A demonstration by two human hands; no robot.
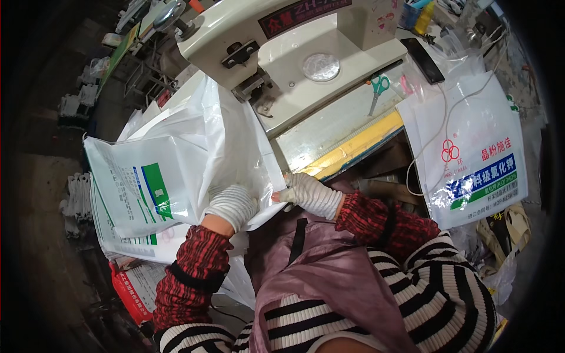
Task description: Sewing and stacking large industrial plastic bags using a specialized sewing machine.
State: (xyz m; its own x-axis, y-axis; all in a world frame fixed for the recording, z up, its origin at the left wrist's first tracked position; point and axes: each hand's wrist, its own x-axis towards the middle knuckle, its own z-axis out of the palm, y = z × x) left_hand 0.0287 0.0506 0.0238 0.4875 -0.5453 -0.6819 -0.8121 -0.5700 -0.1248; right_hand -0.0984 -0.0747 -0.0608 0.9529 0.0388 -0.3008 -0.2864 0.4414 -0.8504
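Observation:
A large white plastic sack [218, 135] with green and blue printing lies bunched to the left, one upper part reaching up to the sewing machine head [250, 85]. My left hand [232, 206], in a pale ribbed glove, is closed on the sack's near part; folds of plastic partly cover its fingers. My right hand [312, 194], gloved alike, pinches the sack's right edge between thumb and fingers. Both hands are close together, just in front of the machine's yellow-edged table [353, 144].
Teal-handled scissors [378, 88] and a black phone [422, 61] lie on the machine table. Another printed white sack [471, 141] hangs at the right, with a pale cable [415, 162] looping over it. A red and white bag [135, 291] sits at lower left.

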